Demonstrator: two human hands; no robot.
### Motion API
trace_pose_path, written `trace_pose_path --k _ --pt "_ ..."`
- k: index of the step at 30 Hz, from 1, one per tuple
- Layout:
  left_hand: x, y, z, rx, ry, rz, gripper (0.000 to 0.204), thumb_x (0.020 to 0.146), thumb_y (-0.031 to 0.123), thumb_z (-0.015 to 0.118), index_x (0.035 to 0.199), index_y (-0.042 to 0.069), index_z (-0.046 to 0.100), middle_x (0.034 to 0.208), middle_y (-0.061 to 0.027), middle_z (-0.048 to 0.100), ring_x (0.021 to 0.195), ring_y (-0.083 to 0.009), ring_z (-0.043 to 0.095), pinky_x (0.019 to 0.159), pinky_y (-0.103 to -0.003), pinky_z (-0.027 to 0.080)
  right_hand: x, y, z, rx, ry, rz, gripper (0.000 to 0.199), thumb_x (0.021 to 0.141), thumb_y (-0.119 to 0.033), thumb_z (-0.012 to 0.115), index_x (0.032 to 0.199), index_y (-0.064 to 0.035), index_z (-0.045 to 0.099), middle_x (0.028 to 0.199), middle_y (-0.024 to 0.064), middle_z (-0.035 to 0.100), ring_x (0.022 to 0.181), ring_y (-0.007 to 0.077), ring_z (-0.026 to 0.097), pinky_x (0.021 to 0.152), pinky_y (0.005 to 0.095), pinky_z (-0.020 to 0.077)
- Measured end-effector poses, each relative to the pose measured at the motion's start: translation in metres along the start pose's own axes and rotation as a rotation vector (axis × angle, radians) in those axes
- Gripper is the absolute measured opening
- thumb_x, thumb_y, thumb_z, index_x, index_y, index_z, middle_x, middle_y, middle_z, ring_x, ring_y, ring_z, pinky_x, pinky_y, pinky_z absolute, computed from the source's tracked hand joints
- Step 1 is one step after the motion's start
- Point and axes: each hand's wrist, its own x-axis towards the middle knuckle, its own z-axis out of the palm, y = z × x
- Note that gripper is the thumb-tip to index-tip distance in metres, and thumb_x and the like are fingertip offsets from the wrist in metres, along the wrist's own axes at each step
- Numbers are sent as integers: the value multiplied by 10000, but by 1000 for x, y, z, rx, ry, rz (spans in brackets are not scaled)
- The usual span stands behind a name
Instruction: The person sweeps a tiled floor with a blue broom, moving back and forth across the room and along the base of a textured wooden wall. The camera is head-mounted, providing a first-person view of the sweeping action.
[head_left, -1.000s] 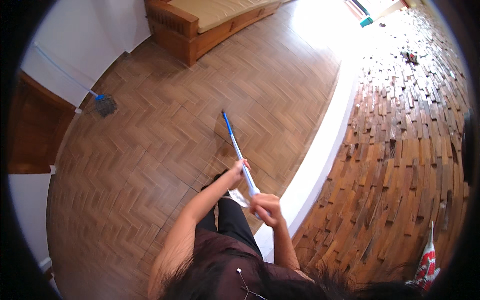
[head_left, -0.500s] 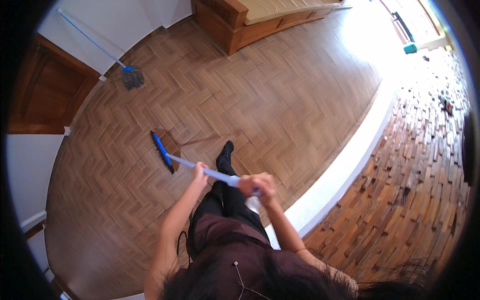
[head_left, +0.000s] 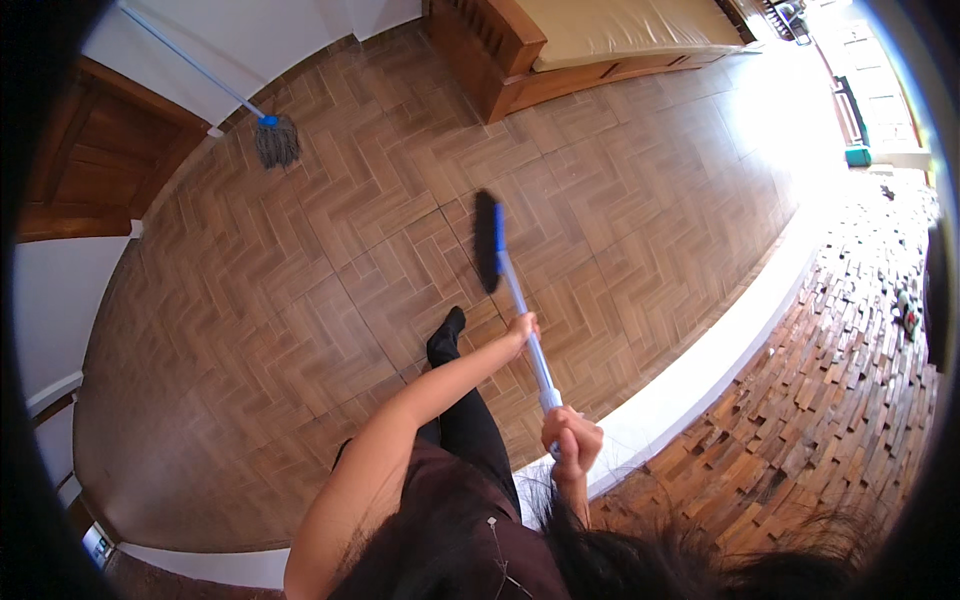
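A broom point(head_left: 515, 285) with a pale blue-grey handle, a blue head and dark bristles slants ahead of me. Its head is at mid-picture, over the brown herringbone-tiled floor point(head_left: 350, 250); whether the bristles touch the tiles, I cannot tell. My left hand point(head_left: 522, 327) is closed round the handle partway down, the arm reaching across my body. Near the handle's top end, my right hand point(head_left: 573, 440) grips it in a fist. My dark-clad foot point(head_left: 447, 335) shows just left of the handle.
A grey string mop point(head_left: 277, 142) leans against the white wall at far left, beside a brown wooden door point(head_left: 110, 150). A wooden bench point(head_left: 490, 70) with a tan cushion stands at the back. A white ledge point(head_left: 690, 375) and stacked-wood wall point(head_left: 800, 400) run along the right.
The broom head has swung from the left to the middle and farther away. Both hands moved right with the handle, the left arm now crossing my body. The view has shifted slightly.
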Motion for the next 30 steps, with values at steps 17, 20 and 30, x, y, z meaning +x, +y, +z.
trace_pose_path --k 17,20,30 --pt "-84 203 -42 -112 141 126 220 707 259 434 714 45 484 625 -85 534 504 -148 502 439 -246 356 139 -32 29 484 84 -312 306 753 -167 325 474 -44 344 362 43 344 282 133 304 318 263 268" --pt "-67 261 -145 -132 408 246 191 694 235 429 705 48 462 626 -86 510 553 -173 521 434 -281 383 170 -4 115 648 -54 -30 351 732 -238 381 444 -41 350 388 71 352 332 158 304 350 293 249" --pt "20 348 -238 312 482 73 242 688 218 398 540 58 503 503 -85 509 436 -189 471 402 -339 377 235 30 220 476 -87 324 357 769 -222 381 500 12 400 498 74 423 476 157 390 470 263 305"
